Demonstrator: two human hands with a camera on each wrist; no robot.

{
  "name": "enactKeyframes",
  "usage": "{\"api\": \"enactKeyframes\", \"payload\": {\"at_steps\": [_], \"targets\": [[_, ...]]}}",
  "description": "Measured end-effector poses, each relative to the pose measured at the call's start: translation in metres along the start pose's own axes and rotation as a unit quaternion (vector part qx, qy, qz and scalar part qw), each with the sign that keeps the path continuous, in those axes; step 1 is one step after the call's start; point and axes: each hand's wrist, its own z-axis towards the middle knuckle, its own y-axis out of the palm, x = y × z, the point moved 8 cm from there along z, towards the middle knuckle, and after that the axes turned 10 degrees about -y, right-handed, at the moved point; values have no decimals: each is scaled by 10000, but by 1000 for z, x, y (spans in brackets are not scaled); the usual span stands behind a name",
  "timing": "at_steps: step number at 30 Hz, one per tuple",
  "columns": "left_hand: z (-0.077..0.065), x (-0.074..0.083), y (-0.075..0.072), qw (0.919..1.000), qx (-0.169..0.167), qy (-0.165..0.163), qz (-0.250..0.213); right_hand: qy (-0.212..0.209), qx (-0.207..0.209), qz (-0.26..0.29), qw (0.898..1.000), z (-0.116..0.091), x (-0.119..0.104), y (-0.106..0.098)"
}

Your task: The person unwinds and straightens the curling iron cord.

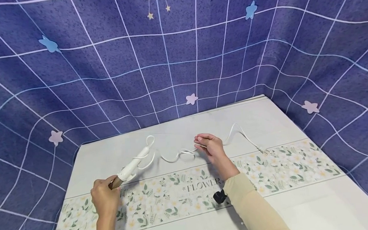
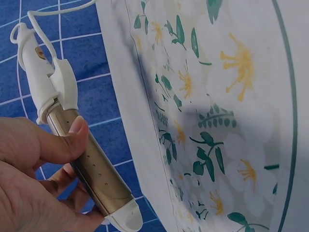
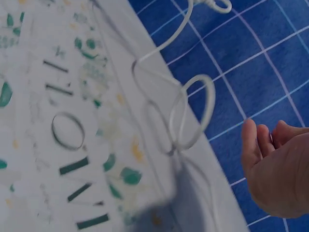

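A curling iron [image 1: 133,167] with a white handle and gold barrel is tilted over the left part of the table. My left hand [image 1: 106,196] grips it by the barrel, as the left wrist view shows, with the thumb [image 2: 77,137] across the perforated gold side and a white tip [image 2: 126,216] beyond the fingers. Its white cord [image 1: 171,160] loops by the handle and trails right in loose bends. Above the cord is my right hand [image 1: 212,149], fingers loosely bent and nothing between them; in the right wrist view the cord's loop [image 3: 208,104] stands apart from the fingertips.
The plug [image 1: 264,151] lies at the cord's end on the right. Under everything is a white tablecloth [image 1: 285,119] with a flower-printed band. A blue gridded curtain [image 1: 181,73] hangs along the table's back and sides.
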Motion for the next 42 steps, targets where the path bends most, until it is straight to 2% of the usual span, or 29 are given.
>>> {"api": "enactKeyframes", "payload": {"at_steps": [3, 7, 13, 20, 27, 33, 37, 42], "targets": [[0, 1, 0, 10000, -22, -20, 8, -147, -157, 236, 9995, -3, -8, 11], [0, 2, 1, 9999, -64, -115, 2, -69, -582, 436, 9973, -8, -11, 28], [0, 4, 3, 9998, -90, -202, 5, 286, -1228, 510, 9907, -19, -4, 52], [1, 6, 4, 9996, -156, -218, -62, 745, -1881, 300, 9789, -35, 15, 76], [-2, 10, 7, 9995, -223, -209, -67, 1197, -2138, 223, 9693, -51, 44, 91], [-8, 18, 7, 9997, -160, -10, -183, 1531, -2307, 151, 9608, -59, 66, 102], [-11, 21, 6, 9994, -139, 144, -282, 1699, -2425, 244, 9549, -62, 74, 107], [-14, 21, 8, 9991, -247, 76, -331, 1817, -2547, 496, 9485, -64, 77, 114]]}}
